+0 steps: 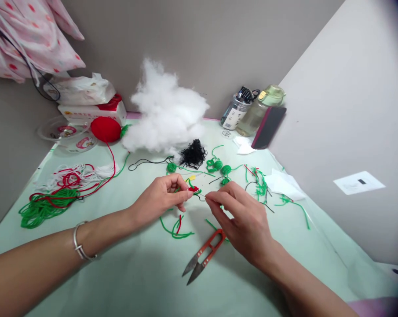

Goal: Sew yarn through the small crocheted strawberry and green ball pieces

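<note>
Between the thumb and fingers of my left hand [167,193] is a small red and green crocheted piece [194,189] with a yellow bit [191,178] at its top. My right hand [241,215] is closed in a pinch just to the right of it. From those fingertips a thin needle-like piece [202,195] points toward the crochet; its exact kind is too small to tell. Orange thread snips [207,255] lie below my right hand, blades toward me. Green and red yarn scraps [177,231] lie under my hands.
White stuffing [169,110] is heaped at the back beside a black yarn tangle [194,154]. Small green crocheted balls [225,169] sit beyond my hands. Left are a red yarn ball [105,129] and a green skein [49,208]; right stand a bottle [260,110] and a phone [268,127].
</note>
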Tool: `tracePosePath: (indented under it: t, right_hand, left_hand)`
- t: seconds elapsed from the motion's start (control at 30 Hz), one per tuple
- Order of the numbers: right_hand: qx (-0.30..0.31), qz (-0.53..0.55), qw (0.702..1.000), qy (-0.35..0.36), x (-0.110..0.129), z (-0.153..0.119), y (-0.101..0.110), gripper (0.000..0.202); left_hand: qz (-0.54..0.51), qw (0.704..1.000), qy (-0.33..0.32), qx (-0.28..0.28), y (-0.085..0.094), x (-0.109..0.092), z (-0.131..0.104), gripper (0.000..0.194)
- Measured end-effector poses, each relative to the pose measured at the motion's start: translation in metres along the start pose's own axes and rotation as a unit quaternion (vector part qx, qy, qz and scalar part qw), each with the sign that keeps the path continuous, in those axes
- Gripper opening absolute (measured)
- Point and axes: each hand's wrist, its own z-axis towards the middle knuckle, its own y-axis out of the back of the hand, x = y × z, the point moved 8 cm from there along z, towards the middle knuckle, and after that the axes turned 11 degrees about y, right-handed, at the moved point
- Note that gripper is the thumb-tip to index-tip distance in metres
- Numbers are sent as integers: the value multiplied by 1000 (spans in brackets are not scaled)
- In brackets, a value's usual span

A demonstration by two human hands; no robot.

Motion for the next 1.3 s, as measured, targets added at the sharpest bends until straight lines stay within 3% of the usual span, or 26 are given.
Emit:
tracePosePath:
  t: [0.4, 0.57, 0.63, 0.73, 0.83, 0.93, 1.07, 1.3]
  right_hand:
    - [32, -17, 999, 23, 2, 1, -5, 18]
    - [47, -11, 999, 20, 2, 1, -9, 22]
    - [54, -6, 998, 18, 3, 1, -10, 23]
    - [56, 10, 998, 4, 4, -1, -11, 23]
    - [47, 43, 998, -23, 1, -2, -11, 21]
    - [33, 63, 997, -35, -3, -2, -7, 19]
    - [22, 47, 998, -30, -8, 1, 1, 19]
    - [21, 33, 999, -26, -14, -1, 3, 21]
  left_hand:
    - [-7, 1000, 1, 12, -2, 2, -2, 27]
    - [34, 999, -12, -18, -2, 0, -5, 27]
    - [79, 995, -41, -55, 0, -3, -8, 25]
    - [164, 971, -138, -109, -1, -12, -15, 20]
    - [210, 944, -219, -129, -3, -21, -23, 18]
    - [161, 963, -174, -127, 3, -21, -20, 18]
    - [62, 993, -73, -73, 4, -16, -13, 21]
    - [23, 999, -37, -18, 0, -9, -9, 22]
